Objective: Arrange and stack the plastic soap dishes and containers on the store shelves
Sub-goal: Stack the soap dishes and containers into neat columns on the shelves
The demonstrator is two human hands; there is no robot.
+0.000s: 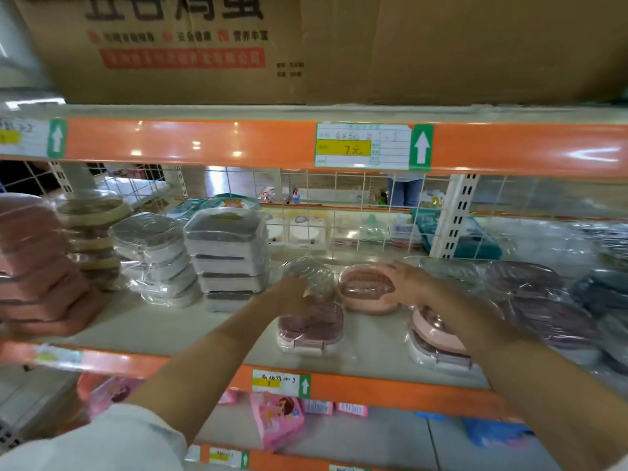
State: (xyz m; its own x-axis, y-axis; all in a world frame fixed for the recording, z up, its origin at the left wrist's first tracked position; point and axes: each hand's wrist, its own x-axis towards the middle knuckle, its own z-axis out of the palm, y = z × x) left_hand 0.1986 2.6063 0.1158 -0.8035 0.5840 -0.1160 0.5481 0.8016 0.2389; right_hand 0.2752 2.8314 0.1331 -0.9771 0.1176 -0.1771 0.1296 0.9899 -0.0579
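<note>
My left hand [289, 295] grips a clear wrapped soap dish [311, 271] at mid-shelf. Just right of it, my right hand [409, 282] holds the right side of a pink soap dish [365, 288] standing on the shelf. In front of the clear one lies a pink wrapped dish [311, 329]. A short stack of pink and white dishes [436, 341] sits below my right forearm. Tall stacks of white containers [229, 253] and wrapped white dishes [154, 258] stand to the left.
A blurred pink stack [37, 266] and a beige stack [93, 239] fill the far left. Purple and grey wrapped dishes [543, 300] crowd the right. A wire grid [339, 212] backs the shelf. A cardboard box [238, 45] sits above; pink packets [277, 419] lie below.
</note>
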